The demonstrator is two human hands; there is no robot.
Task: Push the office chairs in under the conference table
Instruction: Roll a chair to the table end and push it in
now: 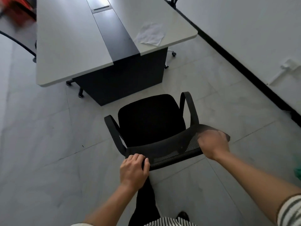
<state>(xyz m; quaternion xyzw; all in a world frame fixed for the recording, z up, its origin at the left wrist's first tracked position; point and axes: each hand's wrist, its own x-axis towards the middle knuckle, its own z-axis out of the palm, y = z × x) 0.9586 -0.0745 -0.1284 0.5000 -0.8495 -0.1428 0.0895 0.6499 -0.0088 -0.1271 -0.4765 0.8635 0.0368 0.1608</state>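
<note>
Both hands are clamped on the top edge of the black office chair's mesh backrest — the left hand curled over its left end, the right hand over its right end — a spread grip that lets the person steer the chair as it rolls. The chair stands on the floor just short of the conference table's end, seat facing the dark end panel, apart from it. A crumpled paper lies on the tabletop — clear of the push.

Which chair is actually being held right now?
The black mesh-back office chair at the white conference table's short end: left hand and right hand both grip its backrest. Others show only casters or frames, untouched.
</note>
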